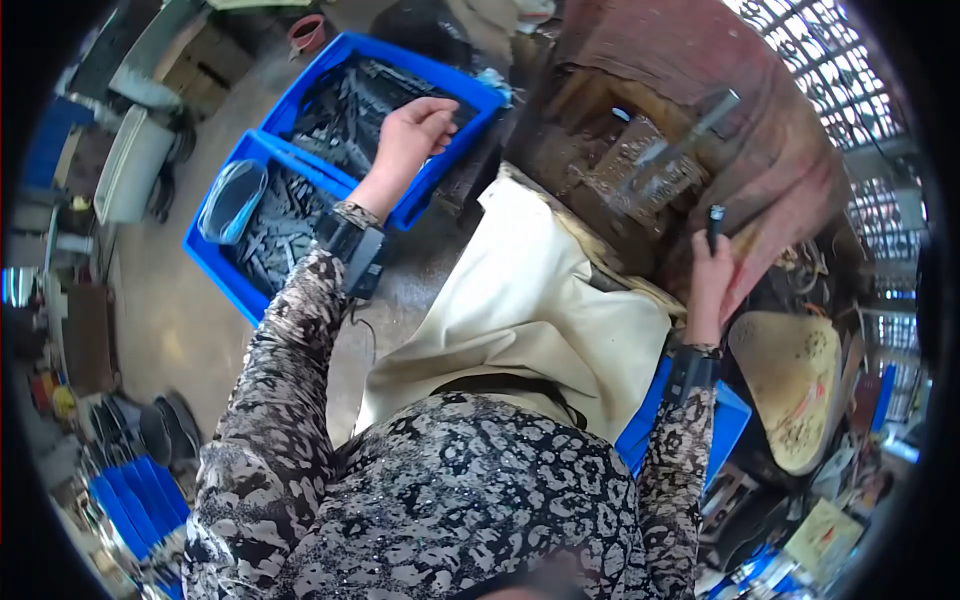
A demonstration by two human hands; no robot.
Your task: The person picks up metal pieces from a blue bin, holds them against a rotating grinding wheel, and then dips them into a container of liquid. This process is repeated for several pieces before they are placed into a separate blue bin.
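My left hand [412, 140] is raised over a blue bin [345, 50] of dark strip-like pieces [350, 115], its fingers curled together. Whatever they may hold is too small to make out. My right hand [711, 270] is closed around a short black handle [715, 222] beside a wet, brown-stained machine. Inside the machine's hollow sits a wet metal block [645, 175], with a metal bar [712, 112] slanting above it. A reddish cloth [780, 130] drapes over the machine's far and right sides. From the machine's front edge, a cream sheet [510, 290] spreads over my lap.
A second blue bin [215, 265] holds smaller grey pieces and a roundish item with a pale blue rim [233, 202]. At the right stands a worn cream stool seat [790, 385]. Blue containers [140, 500] lie at the lower left; a small red pot [307, 33] stands farther back.
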